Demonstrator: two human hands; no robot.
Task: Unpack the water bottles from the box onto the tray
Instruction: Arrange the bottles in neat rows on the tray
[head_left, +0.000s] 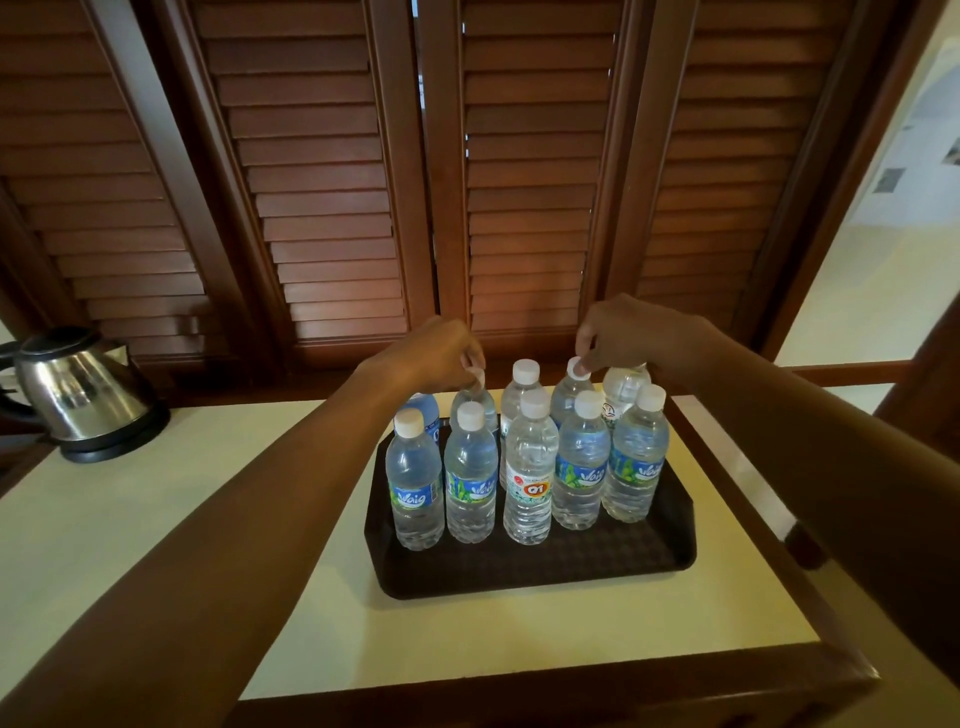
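Observation:
A dark brown tray (540, 571) lies on the pale tabletop and carries several clear water bottles with white caps in two rows. The front row (529, 483) stands upright, most with blue labels, one with a red and white label. My left hand (441, 358) pinches the cap of a back-row bottle (472, 400) on the left. My right hand (623, 332) pinches the cap of another back-row bottle (571, 395) on the right. No box is in view.
A steel electric kettle (78, 395) stands on its black base at the table's far left. Brown louvred wooden shutters (332, 208) rise right behind the table. The table (156, 519) has a dark wooden rim along its front and right edges.

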